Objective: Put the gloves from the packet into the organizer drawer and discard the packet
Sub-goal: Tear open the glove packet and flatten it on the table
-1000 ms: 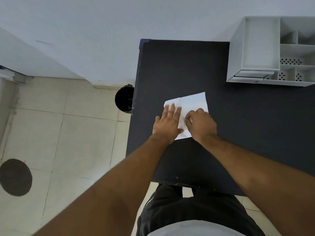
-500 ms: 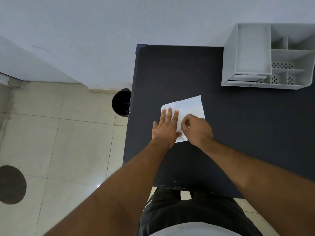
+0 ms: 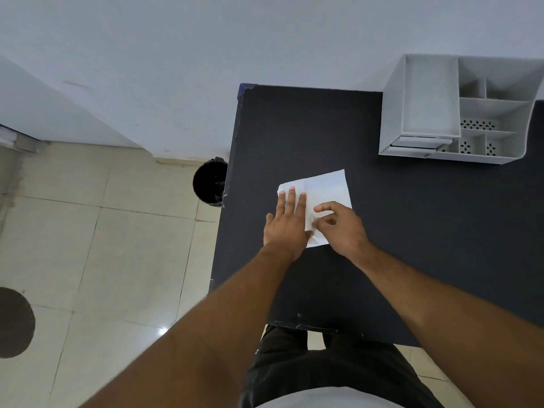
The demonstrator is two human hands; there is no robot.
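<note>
1. One white packet (image 3: pixel 325 191) lies flat on the black table (image 3: pixel 412 231), near its left edge and well apart from the organizer (image 3: pixel 459 110) at the far right.
2. Left hand (image 3: pixel 287 223): fingers together and extended, palm pressing the packet's left part to the table.
3. Right hand (image 3: pixel 341 223): thumb and forefinger pinched on the packet's near edge; remaining fingers loosely curled.
4. Judgement: opening step in hand. To do it well, the left hand should anchor the packet firmly while the right peels or tears at the pinched edge slowly, so that the gloves inside stay intact.
5. Long axis runs from near-left to far-right; the far-right corner points roughly toward the organizer.
6. Bin (image 3: pixel 210 184) stands on the floor just beside the table's left edge.
</note>
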